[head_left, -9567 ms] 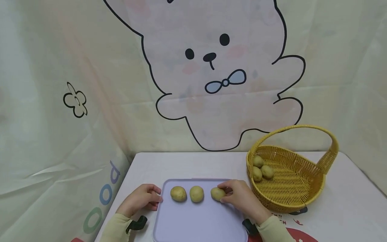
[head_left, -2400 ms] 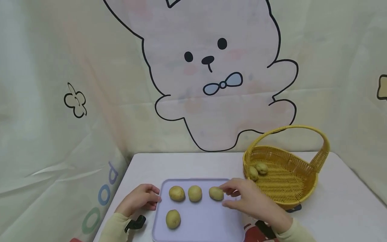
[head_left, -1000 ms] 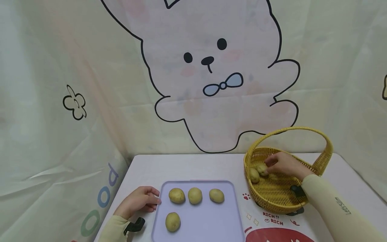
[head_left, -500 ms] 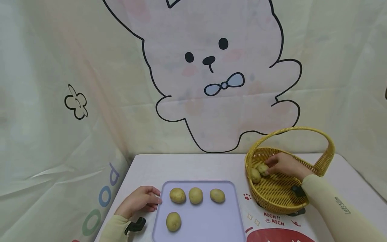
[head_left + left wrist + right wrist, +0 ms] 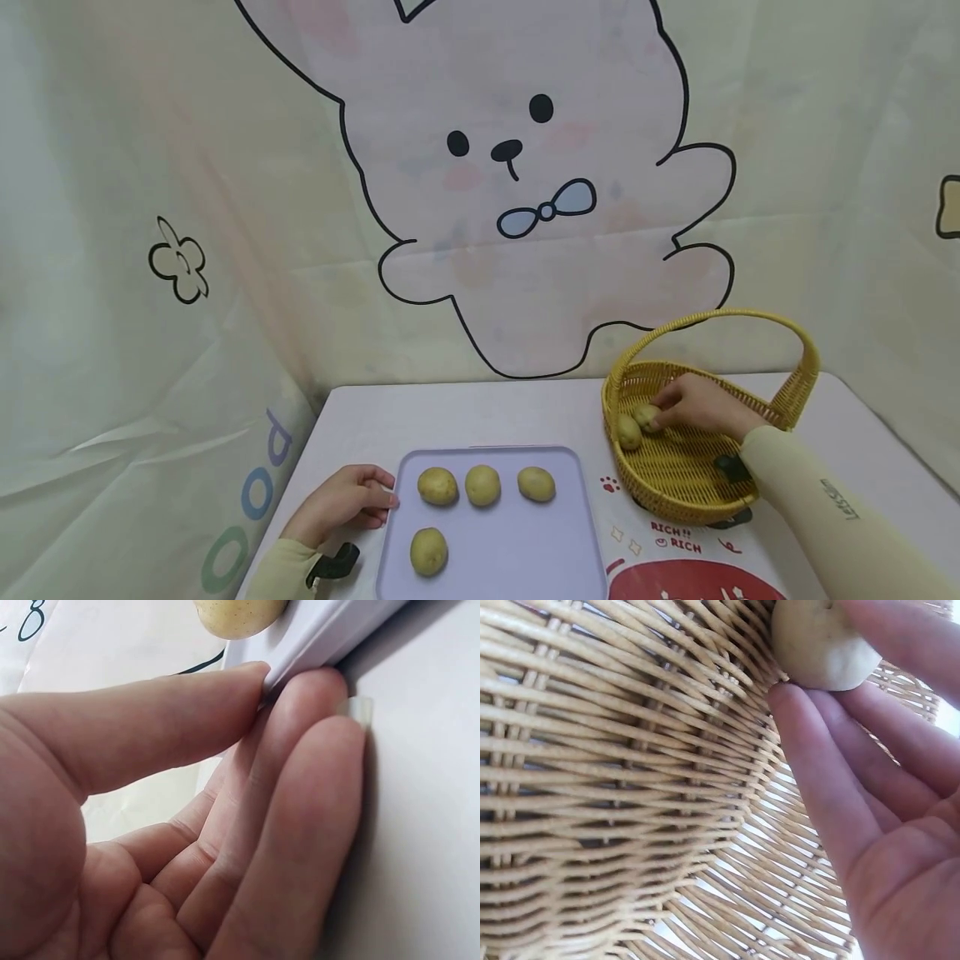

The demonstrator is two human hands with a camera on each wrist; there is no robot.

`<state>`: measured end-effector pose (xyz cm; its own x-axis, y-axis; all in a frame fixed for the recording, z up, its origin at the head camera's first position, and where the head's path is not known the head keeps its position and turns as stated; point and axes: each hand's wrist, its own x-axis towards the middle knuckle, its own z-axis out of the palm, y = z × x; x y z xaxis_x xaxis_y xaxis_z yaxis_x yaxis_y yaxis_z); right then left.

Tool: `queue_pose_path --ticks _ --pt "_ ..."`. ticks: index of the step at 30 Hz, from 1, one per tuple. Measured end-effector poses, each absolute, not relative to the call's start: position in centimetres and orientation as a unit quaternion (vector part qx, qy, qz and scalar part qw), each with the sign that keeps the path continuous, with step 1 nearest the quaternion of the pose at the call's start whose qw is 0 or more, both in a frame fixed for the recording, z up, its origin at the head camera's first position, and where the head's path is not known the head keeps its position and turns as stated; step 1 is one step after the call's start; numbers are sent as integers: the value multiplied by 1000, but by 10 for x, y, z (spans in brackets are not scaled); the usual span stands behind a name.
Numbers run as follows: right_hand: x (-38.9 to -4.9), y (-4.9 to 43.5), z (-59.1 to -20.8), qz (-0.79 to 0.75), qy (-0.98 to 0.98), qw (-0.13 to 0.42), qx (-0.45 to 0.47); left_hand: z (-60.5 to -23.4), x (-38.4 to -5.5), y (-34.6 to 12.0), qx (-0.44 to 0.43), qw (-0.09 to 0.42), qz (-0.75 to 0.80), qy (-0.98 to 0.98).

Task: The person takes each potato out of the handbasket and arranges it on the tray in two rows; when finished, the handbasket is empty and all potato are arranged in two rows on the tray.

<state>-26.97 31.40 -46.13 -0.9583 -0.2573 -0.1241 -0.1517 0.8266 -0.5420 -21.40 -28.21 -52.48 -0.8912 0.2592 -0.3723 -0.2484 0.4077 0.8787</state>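
Note:
My right hand (image 5: 701, 407) reaches into the yellow wicker basket (image 5: 697, 492), its thumb and fingers round a potato (image 5: 647, 416). In the right wrist view that potato (image 5: 821, 645) sits between thumb and fingertips against the woven wall. A second potato (image 5: 628, 432) lies just beside it. My left hand (image 5: 347, 502) holds the left edge of the lilac tray (image 5: 517, 550). Thumb and fingers pinch the tray's rim (image 5: 315, 645) in the left wrist view. On the tray, several potatoes stand apart: a back row with one potato (image 5: 482, 485) in its middle, and one potato (image 5: 428, 551) nearer the front left.
The basket's tall handle (image 5: 720, 315) arches over it, close to the right forearm (image 5: 825, 500). A white table (image 5: 465, 412) bears a printed red pattern (image 5: 690, 579) right of the tray. Behind it hangs a cloth backdrop (image 5: 315, 208) with a cartoon animal.
A potato has left the basket and one has appeared at the tray's front left. The right hand moved from the tray into the basket. The left hand stayed at the tray's edge.

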Motion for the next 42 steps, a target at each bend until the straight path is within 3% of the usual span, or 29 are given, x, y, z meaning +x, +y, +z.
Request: queue_pose_path --ticks 11,26,42 --pt "-251 306 -438 -277 952 66 -110 -525 -213 -289 5 232 538 810" --pt "-176 271 -415 -289 954 -17 -82 -526 -216 -285 15 231 539 810" --pt "-147 183 -440 -449 885 34 -117 -523 -215 -285 9 236 543 806"
